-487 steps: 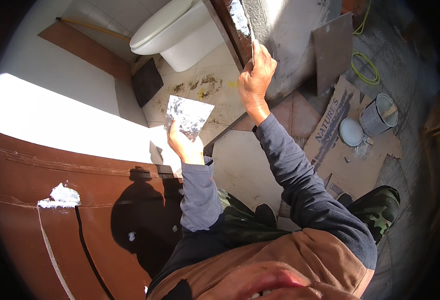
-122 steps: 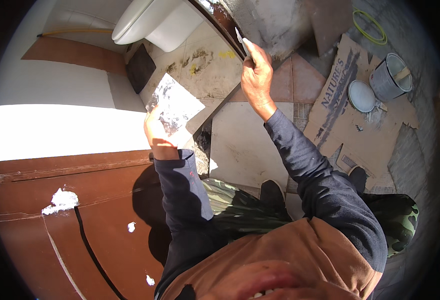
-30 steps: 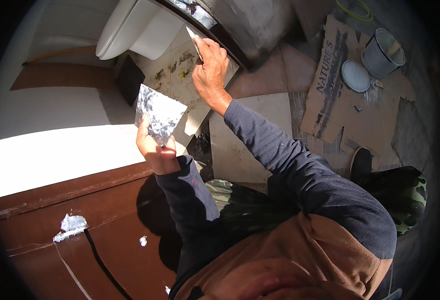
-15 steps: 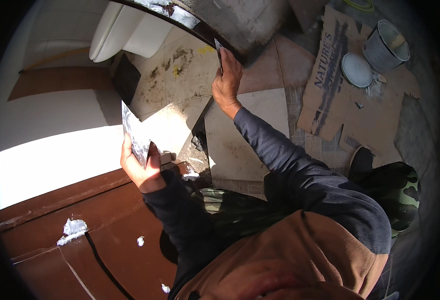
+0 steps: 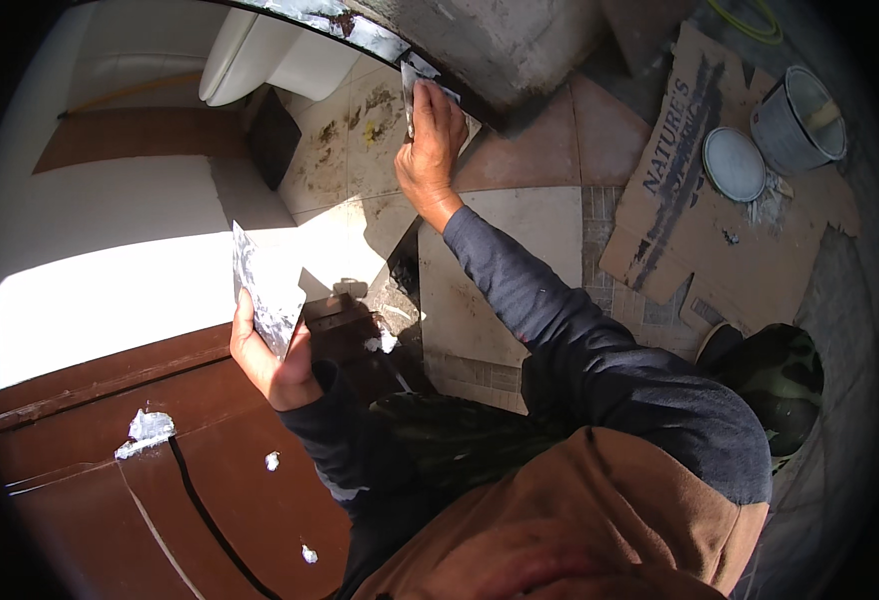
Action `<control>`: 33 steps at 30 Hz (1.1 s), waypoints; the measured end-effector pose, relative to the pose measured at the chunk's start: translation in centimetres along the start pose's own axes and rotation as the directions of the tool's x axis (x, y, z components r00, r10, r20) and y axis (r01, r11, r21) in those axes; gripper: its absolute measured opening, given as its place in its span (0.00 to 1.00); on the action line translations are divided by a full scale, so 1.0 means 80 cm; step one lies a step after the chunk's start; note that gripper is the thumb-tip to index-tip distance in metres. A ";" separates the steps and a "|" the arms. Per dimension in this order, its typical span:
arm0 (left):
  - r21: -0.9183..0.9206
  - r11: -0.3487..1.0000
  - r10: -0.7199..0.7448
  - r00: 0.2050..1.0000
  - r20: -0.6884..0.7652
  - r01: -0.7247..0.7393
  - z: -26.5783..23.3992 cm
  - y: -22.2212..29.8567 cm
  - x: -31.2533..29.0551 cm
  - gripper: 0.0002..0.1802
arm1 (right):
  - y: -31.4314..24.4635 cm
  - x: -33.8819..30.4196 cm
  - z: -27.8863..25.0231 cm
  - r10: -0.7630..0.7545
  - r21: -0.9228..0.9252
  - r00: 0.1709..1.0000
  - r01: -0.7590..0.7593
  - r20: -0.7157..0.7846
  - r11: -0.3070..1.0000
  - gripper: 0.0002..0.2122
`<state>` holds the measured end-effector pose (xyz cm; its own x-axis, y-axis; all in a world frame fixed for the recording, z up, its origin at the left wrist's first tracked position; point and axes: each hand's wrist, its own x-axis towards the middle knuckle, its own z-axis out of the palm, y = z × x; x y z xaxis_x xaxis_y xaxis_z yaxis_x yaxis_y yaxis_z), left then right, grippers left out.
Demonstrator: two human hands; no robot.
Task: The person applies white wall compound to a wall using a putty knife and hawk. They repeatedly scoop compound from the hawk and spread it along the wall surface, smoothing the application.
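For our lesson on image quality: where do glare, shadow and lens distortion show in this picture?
Head view: sunlight blows out the white surface at left; the arms cast hard shadows on the floor tiles; the black frame curves near the rim, fisheye bending; corners go black.

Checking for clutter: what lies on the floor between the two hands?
In the head view, only bare stained floor tiles show between the left hand holding its putty-smeared blade and the right hand.

Metal blade (image 5: 265, 290) gleaming under pasty grey filler; brown door (image 5: 190, 480) showing smooth, semi-gloss; cardboard (image 5: 730, 230) lying matt, stained.
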<state>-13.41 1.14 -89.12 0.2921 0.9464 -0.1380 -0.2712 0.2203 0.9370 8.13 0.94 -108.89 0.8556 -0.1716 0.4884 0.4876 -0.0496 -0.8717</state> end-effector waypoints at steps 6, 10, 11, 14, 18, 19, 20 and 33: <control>0.021 1.000 0.003 0.998 0.068 -0.004 0.007 -0.003 -0.006 0.14 | -0.009 0.008 0.021 -0.016 -0.002 0.998 0.017 0.063 1.000 0.30; 0.021 0.999 -0.042 0.998 0.037 0.042 0.012 -0.003 -0.005 0.16 | -0.014 0.003 0.009 0.251 0.034 0.962 -0.256 0.109 0.966 0.26; 0.008 0.999 -0.047 0.998 0.038 0.047 0.012 -0.003 -0.005 0.15 | -0.017 0.006 0.008 0.275 0.066 0.961 -0.274 0.002 0.959 0.27; -0.019 0.998 -0.061 0.998 0.031 0.061 0.010 -0.002 -0.005 0.13 | -0.030 0.012 0.004 0.097 0.027 0.995 -0.098 0.032 0.995 0.27; 0.018 0.998 -0.054 0.999 -0.004 0.054 0.003 -0.003 0.002 0.13 | -0.024 -0.002 -0.007 -0.049 0.123 0.999 0.046 0.019 0.991 0.29; -0.006 0.997 -0.071 0.997 0.002 0.072 0.001 -0.002 0.004 0.14 | -0.013 -0.010 -0.013 0.029 0.091 0.998 -0.034 0.055 0.995 0.28; -0.020 0.996 -0.086 0.996 0.007 0.086 -0.001 -0.002 0.005 0.14 | 0.000 -0.016 -0.015 0.075 0.026 0.996 -0.077 0.055 0.997 0.27; -0.015 0.998 -0.054 0.997 0.058 0.055 0.001 0.000 -0.007 0.15 | 0.061 -0.031 -0.002 -0.041 -0.058 0.998 0.044 0.055 0.997 0.29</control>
<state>-13.51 0.57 -88.97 0.3589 0.9179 -0.1695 -0.2681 0.2753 0.9232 8.35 0.99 -114.33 0.8433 -0.1150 0.5249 0.5137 -0.1141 -0.8503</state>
